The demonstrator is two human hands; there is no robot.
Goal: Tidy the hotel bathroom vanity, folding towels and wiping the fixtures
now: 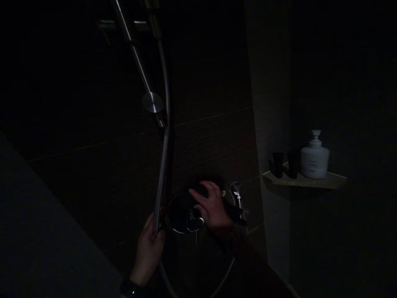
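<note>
Okay, so one shower hose (162,165) is seen hanging in front of the dark tiled wall (207,142), just left of the round mixer valve (195,224), and its lower stretch is wrapped by the left hand (149,250). The right hand (215,207) is laid over the mixer with fingers curved; whether anything's gripped there can't be told, it's too dark. The hose can probably be called light and bendy, maybe slick if wet, so it's best held mid-length with no sharp kinks. Count-wise: one rail (139,66), one corner shelf (336,181), and on it one pump bottle (314,162) and two dark tubes (278,165).
</note>
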